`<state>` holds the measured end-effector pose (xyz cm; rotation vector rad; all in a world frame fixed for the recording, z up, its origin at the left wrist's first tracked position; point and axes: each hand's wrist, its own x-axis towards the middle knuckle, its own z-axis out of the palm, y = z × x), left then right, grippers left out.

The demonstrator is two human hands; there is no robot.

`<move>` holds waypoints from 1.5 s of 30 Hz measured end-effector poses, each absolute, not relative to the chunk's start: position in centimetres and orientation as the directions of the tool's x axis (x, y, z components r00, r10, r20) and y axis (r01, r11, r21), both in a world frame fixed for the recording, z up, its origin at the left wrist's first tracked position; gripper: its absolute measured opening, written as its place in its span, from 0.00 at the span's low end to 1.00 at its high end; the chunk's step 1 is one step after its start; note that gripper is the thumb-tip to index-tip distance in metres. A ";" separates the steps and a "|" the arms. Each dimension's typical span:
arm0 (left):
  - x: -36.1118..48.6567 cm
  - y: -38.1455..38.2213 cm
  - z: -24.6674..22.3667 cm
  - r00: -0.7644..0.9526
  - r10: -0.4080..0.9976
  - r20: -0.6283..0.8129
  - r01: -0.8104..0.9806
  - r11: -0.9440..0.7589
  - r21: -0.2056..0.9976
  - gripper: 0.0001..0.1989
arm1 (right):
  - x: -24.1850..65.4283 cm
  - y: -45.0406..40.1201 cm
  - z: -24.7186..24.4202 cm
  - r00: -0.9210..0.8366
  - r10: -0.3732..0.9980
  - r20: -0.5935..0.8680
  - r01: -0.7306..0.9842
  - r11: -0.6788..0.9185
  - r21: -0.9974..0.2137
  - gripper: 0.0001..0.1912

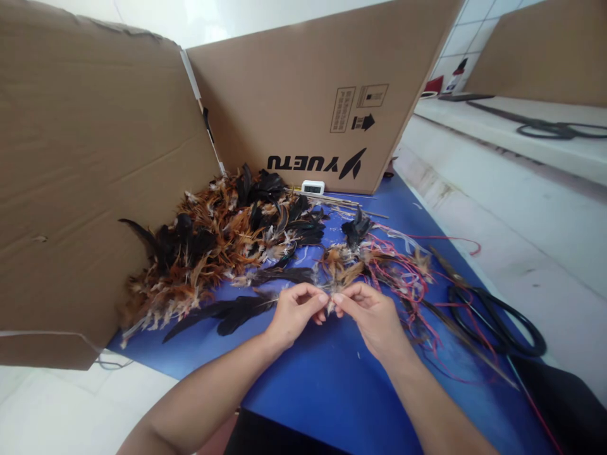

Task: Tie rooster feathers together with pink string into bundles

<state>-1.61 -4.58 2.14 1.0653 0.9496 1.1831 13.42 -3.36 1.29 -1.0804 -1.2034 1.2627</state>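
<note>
Fingertip to fingertip, my left hand (294, 314) and my right hand (372, 316) meet low over the blue tabletop (303, 392). Both are closed in a pinch on a small tuft of brown feathers (344, 277), whose pale quill ends show between the thumbs. Whether a thread is also in the fingers, I cannot tell. Long black feathers (232, 315) lie just left of my left hand. Beside my right hand spreads a tangle of pink strings (403, 278) with feathers among them.
A large heap of brown and black feathers (213, 234) fills the left side. Cardboard panels (294, 95) stand behind and left. A small white digital display (313, 188) sits by thin sticks (351, 203). Black-handled scissors (497, 322) lie right; another pair (550, 128) rests on the ledge.
</note>
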 end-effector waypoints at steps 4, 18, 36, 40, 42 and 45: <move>-1.7 -4.6 2.2 0.143 0.990 -0.013 -0.278 0.053 0.959 0.14 | 13.4 -3.4 1.5 -0.104 0.994 -0.017 -0.157 -0.033 -0.987 0.12; -1.8 -4.9 1.7 0.288 0.945 0.157 -0.309 -0.063 0.949 0.11 | 13.7 -3.4 1.9 -0.297 0.933 -0.204 -0.276 -0.288 -0.917 0.13; -1.9 -3.9 1.0 0.273 0.962 0.029 -0.316 0.061 0.947 0.16 | 15.2 -3.5 2.6 -0.199 0.964 0.175 0.423 0.246 -0.872 0.08; -1.9 -3.8 1.0 0.310 0.951 -0.010 -0.355 0.126 0.926 0.17 | 15.2 -3.7 3.4 -0.287 0.923 0.254 0.452 0.365 -0.814 0.09; -1.8 -3.8 1.0 0.329 0.944 -0.032 -0.369 0.160 0.916 0.16 | 15.3 -3.7 3.7 -0.316 0.909 0.272 0.444 0.395 -0.804 0.09; -1.8 -3.8 0.9 0.355 0.932 -0.072 -0.376 0.212 0.902 0.16 | 15.4 -3.7 3.8 -0.317 0.909 0.269 0.450 0.394 -0.801 0.08</move>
